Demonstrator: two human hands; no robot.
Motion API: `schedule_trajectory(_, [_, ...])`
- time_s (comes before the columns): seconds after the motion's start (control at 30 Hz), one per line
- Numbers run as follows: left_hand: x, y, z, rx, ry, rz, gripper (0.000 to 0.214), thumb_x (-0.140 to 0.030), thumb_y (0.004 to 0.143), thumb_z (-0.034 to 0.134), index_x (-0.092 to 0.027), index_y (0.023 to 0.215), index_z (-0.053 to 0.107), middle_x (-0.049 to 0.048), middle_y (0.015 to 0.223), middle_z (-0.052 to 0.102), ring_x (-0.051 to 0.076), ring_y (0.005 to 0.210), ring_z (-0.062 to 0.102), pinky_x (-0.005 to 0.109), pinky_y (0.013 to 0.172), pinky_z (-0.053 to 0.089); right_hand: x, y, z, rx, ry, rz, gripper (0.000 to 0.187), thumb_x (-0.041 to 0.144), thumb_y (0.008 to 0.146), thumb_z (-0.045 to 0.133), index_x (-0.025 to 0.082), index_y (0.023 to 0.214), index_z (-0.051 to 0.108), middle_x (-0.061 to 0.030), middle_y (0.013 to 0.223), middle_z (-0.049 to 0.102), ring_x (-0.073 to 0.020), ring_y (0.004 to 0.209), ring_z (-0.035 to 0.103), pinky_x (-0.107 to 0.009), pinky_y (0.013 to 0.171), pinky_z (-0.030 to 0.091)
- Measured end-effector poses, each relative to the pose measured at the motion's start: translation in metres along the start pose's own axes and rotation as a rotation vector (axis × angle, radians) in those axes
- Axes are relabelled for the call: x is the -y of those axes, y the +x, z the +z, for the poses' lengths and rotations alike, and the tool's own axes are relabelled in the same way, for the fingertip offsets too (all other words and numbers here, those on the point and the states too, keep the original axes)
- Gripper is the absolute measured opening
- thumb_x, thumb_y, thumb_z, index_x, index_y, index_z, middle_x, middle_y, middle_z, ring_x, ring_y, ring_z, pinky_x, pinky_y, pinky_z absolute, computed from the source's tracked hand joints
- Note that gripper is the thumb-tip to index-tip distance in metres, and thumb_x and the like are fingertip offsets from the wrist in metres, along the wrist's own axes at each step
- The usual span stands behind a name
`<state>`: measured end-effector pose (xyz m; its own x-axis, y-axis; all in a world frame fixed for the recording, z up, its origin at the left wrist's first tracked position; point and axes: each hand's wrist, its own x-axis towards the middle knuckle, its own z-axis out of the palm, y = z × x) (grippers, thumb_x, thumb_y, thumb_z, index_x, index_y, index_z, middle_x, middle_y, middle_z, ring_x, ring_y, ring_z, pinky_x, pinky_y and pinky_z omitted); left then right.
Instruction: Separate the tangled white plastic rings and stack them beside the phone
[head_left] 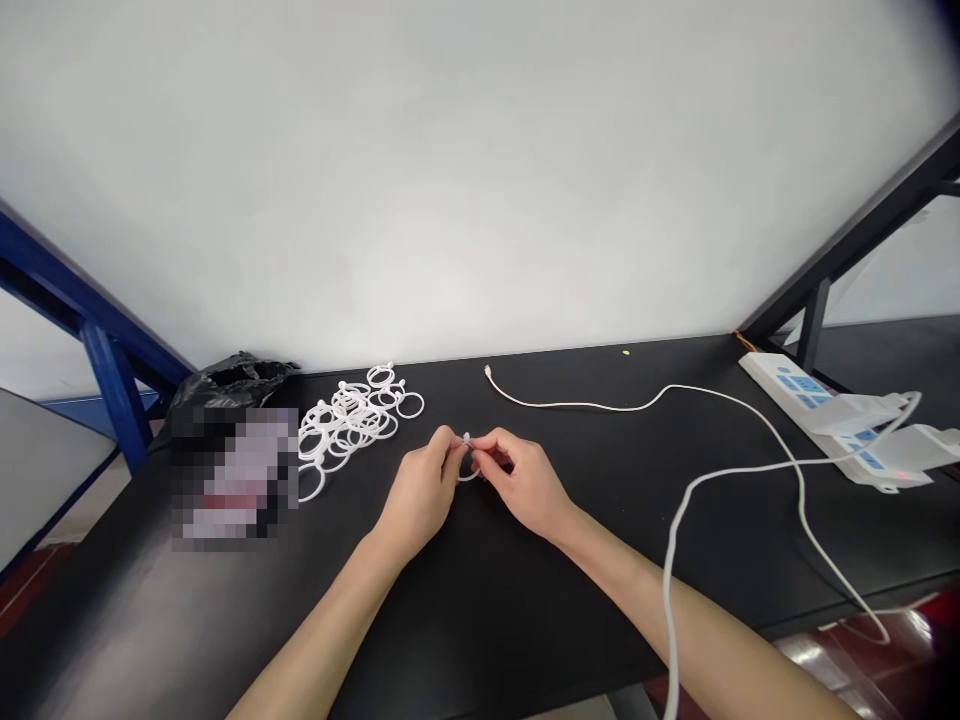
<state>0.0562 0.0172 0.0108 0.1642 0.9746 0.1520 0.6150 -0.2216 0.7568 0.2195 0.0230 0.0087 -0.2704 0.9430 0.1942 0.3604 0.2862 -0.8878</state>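
OK, we're on a black tabletop [480, 620] against a white wall [450, 200]. Left hand [417, 495] and right hand [523, 483] pinch a small white cable-tie loop [468, 477] in narrow grips, centre frame. Pile of looped ties [352, 425] just left of the hands; white cable [577, 405] and power strip [806, 395] to the right. Table's front edge well below.

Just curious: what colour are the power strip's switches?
Light blue switches on a white power strip; head view.

No legible text, power strip [814, 400] labels unreadable
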Motion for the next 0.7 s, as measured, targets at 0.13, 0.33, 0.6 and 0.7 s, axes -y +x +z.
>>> schedule_trajectory(0.13, [-0.003,0.004,-0.003,-0.024,0.152,-0.033,0.02,-0.034,0.096,0.039,-0.023,0.083,0.049,-0.0017,0.068,0.062,0.015,0.056,0.057,0.025,0.055,0.037,-0.002,0.006,0.002,-0.032,-0.044,-0.031,0.016,0.027,0.093,0.051,0.023,0.101,0.065,-0.0001,0.088,0.072,-0.0134,0.076,0.067,-0.027,0.073,0.053])
schedule_trajectory(0.33, [0.027,0.017,-0.033,-0.456,0.51,-0.025,0.026,-0.035,0.094,0.043,-0.021,0.086,0.062,0.0082,0.086,0.068,0.026,0.088,0.059,0.037,0.078,0.044,-0.005,0.009,-0.003,-0.086,-0.132,-0.015,0.022,0.032,0.093,0.053,0.022,0.108,0.066,-0.0042,0.097,0.071,-0.0149,0.083,0.066,-0.03,0.075,0.055])
schedule_trajectory(0.6, [0.058,0.022,-0.061,-0.644,0.575,-0.309,0.041,-0.048,0.088,0.05,-0.015,0.107,0.066,0.0206,0.121,0.059,0.042,0.118,0.043,0.057,0.091,0.04,-0.002,0.007,-0.007,0.003,-0.225,-0.009,0.018,0.028,0.093,0.052,0.022,0.1,0.067,-0.0039,0.098,0.07,-0.0168,0.091,0.066,-0.034,0.083,0.054])
schedule_trajectory(0.7, [0.055,0.02,-0.055,-0.617,0.57,-0.353,0.049,-0.051,0.089,0.047,-0.013,0.117,0.062,0.0237,0.13,0.054,0.045,0.123,0.041,0.061,0.093,0.039,-0.002,0.006,-0.007,0.022,-0.246,-0.029,0.019,0.029,0.094,0.051,0.023,0.1,0.067,-0.0036,0.098,0.07,-0.017,0.09,0.065,-0.034,0.083,0.053])
